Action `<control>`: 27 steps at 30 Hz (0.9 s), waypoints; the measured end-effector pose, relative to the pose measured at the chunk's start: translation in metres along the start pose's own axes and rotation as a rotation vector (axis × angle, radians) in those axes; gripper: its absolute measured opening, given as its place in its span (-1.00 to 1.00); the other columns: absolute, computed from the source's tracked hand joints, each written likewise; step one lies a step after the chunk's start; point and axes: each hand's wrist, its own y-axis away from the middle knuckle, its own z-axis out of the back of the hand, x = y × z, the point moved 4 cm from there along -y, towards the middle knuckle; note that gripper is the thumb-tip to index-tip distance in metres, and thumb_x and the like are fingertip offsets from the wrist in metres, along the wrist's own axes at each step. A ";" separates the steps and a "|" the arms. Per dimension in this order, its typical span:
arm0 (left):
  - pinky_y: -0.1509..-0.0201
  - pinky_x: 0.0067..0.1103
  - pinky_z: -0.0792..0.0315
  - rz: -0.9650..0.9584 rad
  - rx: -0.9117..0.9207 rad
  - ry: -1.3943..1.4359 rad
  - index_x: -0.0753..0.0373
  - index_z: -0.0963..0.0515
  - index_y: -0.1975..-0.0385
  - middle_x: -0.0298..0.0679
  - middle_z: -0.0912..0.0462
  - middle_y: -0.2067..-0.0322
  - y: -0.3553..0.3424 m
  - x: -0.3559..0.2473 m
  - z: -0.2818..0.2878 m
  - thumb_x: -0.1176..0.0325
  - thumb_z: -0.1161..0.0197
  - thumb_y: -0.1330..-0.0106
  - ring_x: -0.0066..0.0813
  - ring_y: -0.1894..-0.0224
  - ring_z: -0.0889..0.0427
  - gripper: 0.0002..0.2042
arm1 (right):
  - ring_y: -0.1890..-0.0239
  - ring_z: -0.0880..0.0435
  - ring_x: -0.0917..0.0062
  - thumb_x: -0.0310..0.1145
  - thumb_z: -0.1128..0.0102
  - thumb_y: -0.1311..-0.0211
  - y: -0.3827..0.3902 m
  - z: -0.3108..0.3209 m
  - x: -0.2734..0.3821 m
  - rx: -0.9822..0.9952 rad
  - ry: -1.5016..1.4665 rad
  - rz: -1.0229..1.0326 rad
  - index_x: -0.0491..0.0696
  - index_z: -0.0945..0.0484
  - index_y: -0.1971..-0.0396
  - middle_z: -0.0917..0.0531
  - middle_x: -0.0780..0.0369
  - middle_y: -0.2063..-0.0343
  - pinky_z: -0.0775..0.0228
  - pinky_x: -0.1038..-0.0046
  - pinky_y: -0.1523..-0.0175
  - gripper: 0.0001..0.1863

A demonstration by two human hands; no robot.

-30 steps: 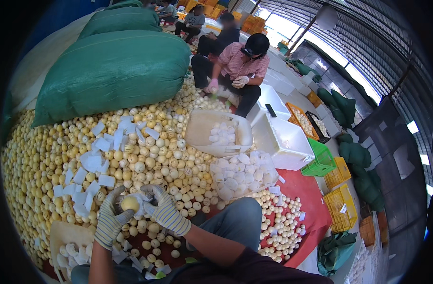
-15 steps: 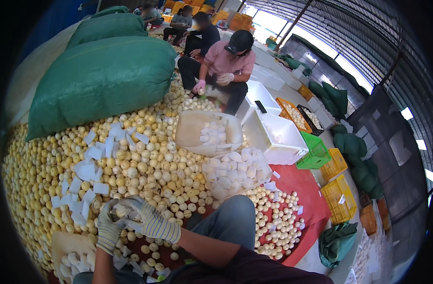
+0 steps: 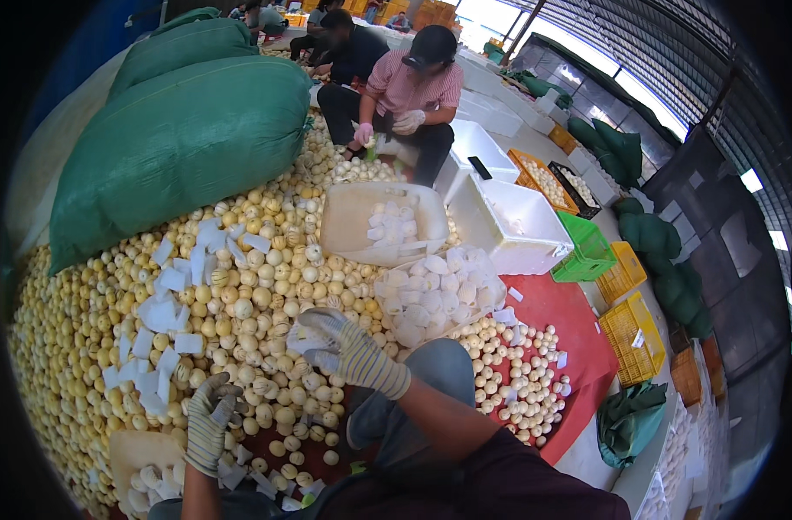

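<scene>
My left hand (image 3: pixel 209 422), in a striped knit glove, hovers over the pile with fingers bent but apart and nothing visible in them. Farther right, my right hand (image 3: pixel 351 349) wears the same kind of glove and grips a round fruit in a white foam sleeve (image 3: pixel 306 338). Just beyond that hand is a shallow pale tub (image 3: pixel 431 295) of foam-wrapped fruit. Small round yellow striped melons (image 3: pixel 266 368) lie heaped beneath both hands. White foam sleeves (image 3: pixel 159 312) are scattered on the heap. Near my left forearm stands another tub (image 3: pixel 136 451) with wrapped fruit.
Big green sacks (image 3: pixel 188 147) lie at the far left. Ahead, a co-worker in a pink shirt (image 3: pixel 413 95) sits behind a pale bin (image 3: pixel 344 230). White foam boxes (image 3: pixel 522 247), a green crate (image 3: pixel 582 247) and yellow crates (image 3: pixel 632 342) line the right. Loose melons lie on red sheeting (image 3: pixel 552 303).
My hands, together around a white bundle before, have parted. The right hand has moved right and away from me with the wrapped fruit; the left has stayed low at the left and let go.
</scene>
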 end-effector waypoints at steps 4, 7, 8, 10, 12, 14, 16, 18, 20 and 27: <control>0.31 -0.67 -0.52 0.100 -0.075 -0.101 0.44 -0.35 -0.15 -0.16 -0.60 0.18 0.003 0.010 0.018 0.40 -0.16 -0.37 -0.54 0.31 -0.62 -0.60 | -0.08 -0.52 0.37 -0.37 -0.30 -0.20 0.031 0.128 -0.047 -0.433 0.159 -0.103 -0.12 -0.42 -0.18 -0.53 0.11 -0.05 -0.38 0.41 -0.17 -0.47; 0.27 -0.63 -0.53 0.147 -0.051 -0.149 0.44 -0.37 -0.12 -0.15 -0.61 0.20 -0.003 0.026 0.012 0.43 -0.13 -0.38 -0.51 0.31 -0.63 -0.64 | 0.03 -0.60 0.38 -0.32 -0.27 -0.25 0.100 0.241 -0.183 -0.763 -0.132 -0.287 -0.12 -0.36 -0.24 -0.57 0.16 -0.02 -0.52 0.39 -0.02 -0.43; 0.28 -0.63 -0.53 0.163 -0.052 -0.167 0.44 -0.37 -0.12 -0.15 -0.61 0.20 -0.002 0.031 0.018 0.44 -0.13 -0.38 -0.51 0.31 -0.63 -0.64 | 0.06 -0.60 0.37 -0.32 -0.28 -0.24 0.118 0.254 -0.218 -0.888 -0.289 -0.426 -0.11 -0.34 -0.25 -0.57 0.14 -0.01 -0.56 0.31 0.07 -0.41; 0.28 -0.63 -0.53 0.188 -0.040 -0.194 0.43 -0.38 -0.11 -0.15 -0.61 0.21 -0.001 0.041 0.024 0.44 -0.12 -0.38 -0.51 0.31 -0.63 -0.65 | 0.07 -0.59 0.32 -0.33 -0.28 -0.24 0.161 0.276 -0.272 -1.091 -0.465 -0.663 -0.03 -0.27 -0.28 -0.56 0.15 -0.01 -0.56 0.11 0.14 -0.37; 0.29 -0.63 -0.53 0.239 -0.015 -0.186 0.42 -0.38 -0.11 -0.15 -0.61 0.22 -0.008 0.051 0.021 0.44 -0.12 -0.38 -0.51 0.31 -0.63 -0.66 | 0.00 -0.54 0.25 -0.39 -0.31 -0.22 0.203 0.304 -0.309 -1.186 -0.536 -0.739 0.10 -0.14 -0.35 -0.49 0.18 -0.08 -0.47 -0.10 0.08 -0.26; 0.30 -0.64 -0.53 0.287 -0.012 -0.189 0.42 -0.38 -0.11 -0.15 -0.61 0.22 -0.012 0.058 0.021 0.44 -0.12 -0.38 -0.51 0.32 -0.63 -0.66 | -0.04 -0.51 0.23 -0.42 -0.30 -0.21 0.217 0.322 -0.327 -1.207 -0.631 -0.646 0.11 -0.16 -0.35 -0.48 0.19 -0.10 -0.46 -0.10 0.04 -0.27; 0.31 -0.65 -0.53 0.335 -0.050 -0.208 0.42 -0.38 -0.11 -0.15 -0.61 0.23 -0.010 0.061 0.028 0.43 -0.12 -0.38 -0.51 0.33 -0.62 -0.66 | -0.06 -0.48 0.20 -0.44 -0.23 -0.24 0.199 0.323 -0.333 -1.278 -0.713 -0.460 0.09 -0.16 -0.34 -0.45 0.16 -0.10 -0.49 -0.06 -0.04 -0.31; 0.31 -0.65 -0.53 0.362 -0.080 -0.250 0.42 -0.38 -0.11 -0.16 -0.60 0.23 -0.009 0.067 0.037 0.42 -0.12 -0.37 -0.51 0.32 -0.62 -0.65 | 0.11 -0.51 0.29 -0.48 -0.20 -0.22 0.176 0.331 -0.330 -1.297 -0.655 -0.418 0.03 -0.13 -0.35 -0.46 0.10 0.02 -0.57 0.25 -0.03 -0.30; 0.30 -0.65 -0.53 0.370 -0.066 -0.259 0.41 -0.38 -0.11 -0.16 -0.60 0.23 -0.016 0.075 0.034 0.41 -0.13 -0.37 -0.51 0.32 -0.62 -0.65 | 0.21 -0.54 0.32 -0.47 -0.22 -0.19 0.176 0.353 -0.325 -1.314 -0.464 -0.492 -0.05 -0.14 -0.33 -0.48 0.11 0.05 -0.59 0.30 0.06 -0.29; 0.28 -0.63 -0.54 0.334 -0.038 -0.339 0.41 -0.39 -0.13 -0.16 -0.61 0.19 -0.018 0.058 0.030 0.36 -0.16 -0.37 -0.52 0.29 -0.63 -0.61 | 0.29 -0.61 0.33 -0.42 -0.31 -0.12 0.162 0.340 -0.331 -1.203 -0.302 -0.685 -0.12 -0.30 -0.20 -0.57 0.14 0.13 -0.60 0.31 0.19 -0.38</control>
